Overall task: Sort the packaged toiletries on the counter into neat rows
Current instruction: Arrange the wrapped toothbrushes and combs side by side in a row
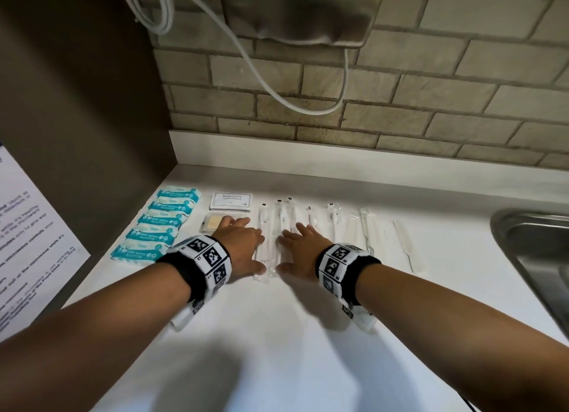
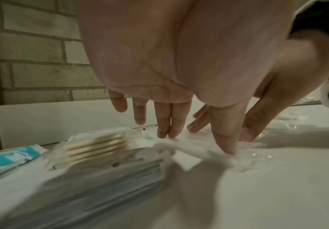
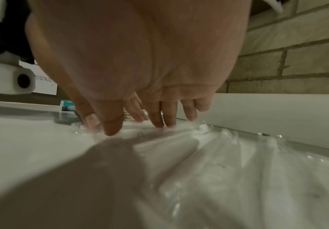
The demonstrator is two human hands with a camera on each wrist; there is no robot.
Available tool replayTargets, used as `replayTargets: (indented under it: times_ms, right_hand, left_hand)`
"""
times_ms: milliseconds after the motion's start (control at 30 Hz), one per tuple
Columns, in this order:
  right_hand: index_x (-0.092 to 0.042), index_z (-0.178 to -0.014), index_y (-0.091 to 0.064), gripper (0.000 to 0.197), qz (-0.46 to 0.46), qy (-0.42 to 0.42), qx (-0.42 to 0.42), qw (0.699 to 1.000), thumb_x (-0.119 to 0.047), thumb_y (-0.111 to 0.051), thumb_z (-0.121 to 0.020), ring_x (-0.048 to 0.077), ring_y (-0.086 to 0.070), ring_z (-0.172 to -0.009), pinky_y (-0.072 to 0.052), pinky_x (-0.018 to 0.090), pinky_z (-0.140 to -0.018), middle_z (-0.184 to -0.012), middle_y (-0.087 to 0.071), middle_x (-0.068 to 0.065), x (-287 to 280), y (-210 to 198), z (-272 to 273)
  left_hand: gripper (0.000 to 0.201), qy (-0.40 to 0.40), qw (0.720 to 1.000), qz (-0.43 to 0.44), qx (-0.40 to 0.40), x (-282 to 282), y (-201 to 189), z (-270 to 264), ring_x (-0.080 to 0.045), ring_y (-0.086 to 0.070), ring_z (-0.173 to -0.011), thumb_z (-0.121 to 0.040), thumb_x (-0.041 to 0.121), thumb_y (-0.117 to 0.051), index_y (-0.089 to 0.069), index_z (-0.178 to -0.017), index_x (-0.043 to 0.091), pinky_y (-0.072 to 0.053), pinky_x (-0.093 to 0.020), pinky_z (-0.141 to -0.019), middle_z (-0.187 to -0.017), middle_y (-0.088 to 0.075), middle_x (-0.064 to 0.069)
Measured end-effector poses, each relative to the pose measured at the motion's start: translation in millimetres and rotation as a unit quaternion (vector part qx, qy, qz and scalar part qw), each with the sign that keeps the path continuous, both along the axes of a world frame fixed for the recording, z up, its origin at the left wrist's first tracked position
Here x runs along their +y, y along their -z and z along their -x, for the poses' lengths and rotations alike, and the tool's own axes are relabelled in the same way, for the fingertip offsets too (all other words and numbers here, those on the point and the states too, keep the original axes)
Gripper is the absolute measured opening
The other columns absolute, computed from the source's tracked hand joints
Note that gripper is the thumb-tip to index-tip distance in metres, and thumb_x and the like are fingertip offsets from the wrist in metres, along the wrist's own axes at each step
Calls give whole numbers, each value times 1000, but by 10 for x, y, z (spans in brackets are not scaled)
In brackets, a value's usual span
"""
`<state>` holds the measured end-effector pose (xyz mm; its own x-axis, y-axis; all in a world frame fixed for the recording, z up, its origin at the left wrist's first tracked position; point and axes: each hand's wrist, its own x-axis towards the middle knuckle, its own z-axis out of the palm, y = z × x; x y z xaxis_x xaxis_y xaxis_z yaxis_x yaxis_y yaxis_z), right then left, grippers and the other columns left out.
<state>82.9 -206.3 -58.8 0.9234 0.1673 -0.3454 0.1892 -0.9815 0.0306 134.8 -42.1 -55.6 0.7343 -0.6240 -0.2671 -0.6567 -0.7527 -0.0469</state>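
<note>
On the white counter (image 1: 277, 334), teal packets (image 1: 157, 223) lie in a column at the left. Beside them are a stack of shampoo sachets (image 1: 231, 200) and a packet of cotton pads (image 1: 212, 222). Clear-wrapped toothbrushes (image 1: 311, 217) lie in a row to their right. My left hand (image 1: 246, 245) and right hand (image 1: 292, 248) lie flat with straight fingers, one on each side of a clear toothbrush packet (image 1: 270, 248), thumbs touching its edges. The left wrist view shows my left hand (image 2: 179, 124) beside the cotton pads (image 2: 97, 147). The right wrist view shows my right hand (image 3: 155, 117) pressing on clear wrappers (image 3: 198, 155).
A wrapped comb (image 1: 403, 242) lies right of the toothbrushes. A steel sink (image 1: 529, 251) is at the right edge. A dark side panel with a printed notice (image 1: 30, 227) bounds the left, and a brick wall with a hanging white cable (image 1: 308, 103) the back.
</note>
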Motion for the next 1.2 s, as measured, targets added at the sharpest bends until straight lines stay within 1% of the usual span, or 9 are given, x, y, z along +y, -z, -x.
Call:
replayTargets:
  times_ms: [167,333,467,700,800,933,1067,1133,1200]
  right_hand:
    - [-12,-152,-20,72,-27,17,5,999,-48,-44,-94,31,-3,-150,-2,40,-121,-161,-16,8,1,6,47]
    - [-8,-149,-28,70,-40,27,1,999,-45,-47,-93,31,-12,-148,-9,40,-121,-157,-25,11,49,21,15]
    - [-8,-151,-23,72,-36,27,6,999,-46,-47,-93,32,-6,-149,-5,40,-121,-160,-18,12,77,51,-27]
    - [-9,-151,-23,73,-51,34,7,998,-46,-48,-93,31,-6,-149,-5,39,-121,-160,-17,11,103,33,-28]
    - [-10,-151,-21,74,-68,35,-1,997,-47,-48,-93,31,-5,-149,-5,40,-121,-161,-15,11,72,-28,4]
    - [-10,-152,-18,70,-62,62,-24,996,-44,-45,-96,29,-5,-150,-9,40,-121,-161,-15,9,-72,-126,32]
    - [-17,-154,-12,74,-35,64,16,997,-44,-48,-95,30,-6,-149,-9,40,-120,-160,-18,10,-183,-134,85]
    - [-22,-154,-11,72,-42,68,34,996,-43,-47,-96,30,-9,-149,-11,41,-119,-160,-20,9,-212,-118,129]
    - [-22,-154,-11,70,-53,71,37,995,-42,-45,-97,29,-14,-147,-14,40,-118,-158,-25,7,-233,-101,159]
  left_hand:
    - [57,1,1000,-24,-8,-13,-21,-41,-24,-10,-149,-87,59,-53,-52,-131,23,-10,-46,-115,-155,-35,6]
    - [57,0,999,-45,-9,-18,-40,-79,-25,-8,-150,-86,59,-53,-53,-130,24,-6,-49,-117,-155,-35,6]
    - [61,3,998,-58,-13,-11,-37,-105,-25,-8,-150,-85,60,-53,-51,-134,24,-5,-49,-117,-155,-35,6]
    - [63,-6,997,-69,-18,-12,-45,-136,-25,-8,-150,-85,62,-53,-49,-136,24,-7,-49,-117,-156,-33,7]
    - [68,-9,998,-57,-23,-17,-80,-133,-24,-8,-150,-85,62,-52,-43,-141,25,-5,-49,-117,-158,-30,6]
    - [72,1,1000,-8,-23,-98,-141,-98,-22,-9,-149,-87,60,-51,-35,-147,25,-3,-47,-116,-159,-26,6]
    - [73,40,999,-6,-10,-228,-78,5,-24,-8,-150,-89,62,-44,-30,-150,24,0,-50,-117,-159,-27,4]
    - [74,40,999,-14,3,-261,-27,39,-24,-6,-150,-89,62,-43,-28,-151,24,2,-51,-117,-159,-26,4]
    - [75,30,999,-15,10,-274,-2,43,-22,-5,-150,-89,63,-43,-27,-152,25,2,-50,-117,-160,-25,5]
